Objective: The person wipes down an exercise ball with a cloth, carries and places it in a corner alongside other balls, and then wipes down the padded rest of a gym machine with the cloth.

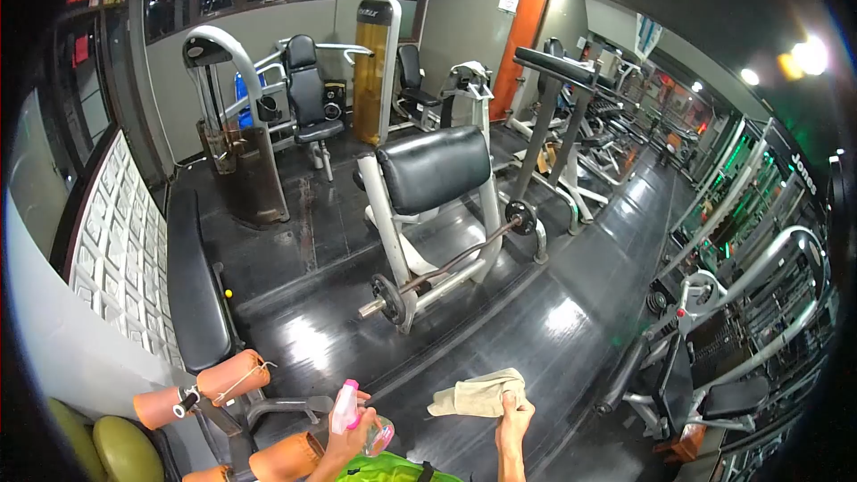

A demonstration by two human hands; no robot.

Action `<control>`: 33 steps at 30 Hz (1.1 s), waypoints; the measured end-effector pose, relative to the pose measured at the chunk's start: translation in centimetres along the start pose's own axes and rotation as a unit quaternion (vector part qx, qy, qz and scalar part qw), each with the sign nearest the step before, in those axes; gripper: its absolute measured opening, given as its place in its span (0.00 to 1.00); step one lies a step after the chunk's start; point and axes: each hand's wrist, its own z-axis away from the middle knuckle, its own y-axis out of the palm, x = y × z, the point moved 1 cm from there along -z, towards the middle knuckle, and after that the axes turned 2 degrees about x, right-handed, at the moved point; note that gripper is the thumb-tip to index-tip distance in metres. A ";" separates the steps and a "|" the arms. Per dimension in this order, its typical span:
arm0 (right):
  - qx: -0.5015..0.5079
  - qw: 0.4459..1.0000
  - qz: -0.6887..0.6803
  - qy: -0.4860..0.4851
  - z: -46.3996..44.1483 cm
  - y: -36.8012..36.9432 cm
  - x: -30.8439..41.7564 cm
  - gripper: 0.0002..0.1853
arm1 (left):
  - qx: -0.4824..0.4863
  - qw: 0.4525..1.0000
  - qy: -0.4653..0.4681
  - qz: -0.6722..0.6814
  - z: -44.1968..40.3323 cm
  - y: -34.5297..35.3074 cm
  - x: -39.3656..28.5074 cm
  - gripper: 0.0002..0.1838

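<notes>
In my left hand (351, 433) is a spray bottle (346, 403) with a pink-and-white head and a clear body, my fingers wrapped round it. A beige cloth (478, 395) is pinched in my right hand (515, 418), held out to the left over the dark floor. Ahead of both hands stands a preacher curl bench (437, 170) with a black pad and pale frame. A curl bar (460, 254) with small plates rests across its front.
To my left are a long black bench pad (195, 277) and orange foam rollers (234, 375). Green exercise balls (127, 451) sit in the lower left corner. A seated machine (308, 94) stands at the back, and more gym machines (736, 397) line the right side.
</notes>
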 end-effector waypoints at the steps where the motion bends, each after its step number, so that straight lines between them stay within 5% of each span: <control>1: -0.007 0.996 -0.088 -0.029 -1.4 0.0 -0.7 0.07 | -0.006 1.000 0.000 -0.001 -0.5 0.5 0.4 0.14; 3: 0.022 0.992 -0.069 -0.099 -3.8 0.6 -0.1 0.12 | -0.039 0.998 0.041 0.025 -2.0 1.7 1.4 0.12; 6: 0.058 0.958 -0.274 0.066 -6.5 2.5 1.9 0.35 | -0.005 0.997 0.040 0.063 -4.3 3.2 1.1 0.11; 11: 0.103 0.910 -0.390 0.094 -11.9 3.7 0.9 0.37 | 0.045 0.995 0.070 0.056 -9.9 5.9 2.0 0.11; 13: 0.063 0.920 -0.380 0.074 -13.9 3.6 0.7 0.41 | 0.077 0.982 0.109 -0.134 -12.6 6.6 1.9 0.08; 15: 0.078 0.925 -0.364 0.072 -16.9 2.6 0.1 0.40 | 0.084 0.983 0.093 -0.135 -15.7 7.3 4.3 0.06; 19: 0.132 0.893 -0.416 0.112 -22.3 2.5 0.4 0.37 | 0.005 0.991 0.055 0.119 -22.3 9.1 6.9 0.06; 21: 0.186 0.860 -0.456 0.135 -24.4 2.3 0.3 0.36 | 0.009 0.995 0.021 0.098 -25.0 9.5 7.0 0.07; 25: 0.099 0.854 -0.475 0.188 -27.6 5.1 2.0 0.36 | -0.026 0.996 0.073 0.033 -29.3 10.3 6.9 0.07; 31: 0.090 0.843 -0.480 0.226 -32.5 7.6 -1.3 0.34 | -0.121 0.992 0.016 -0.014 -33.1 11.1 5.4 0.13; 33: 0.146 0.881 -0.406 0.195 -33.6 8.6 -1.1 0.34 | -0.122 0.990 0.038 -0.057 -34.1 10.9 5.4 0.15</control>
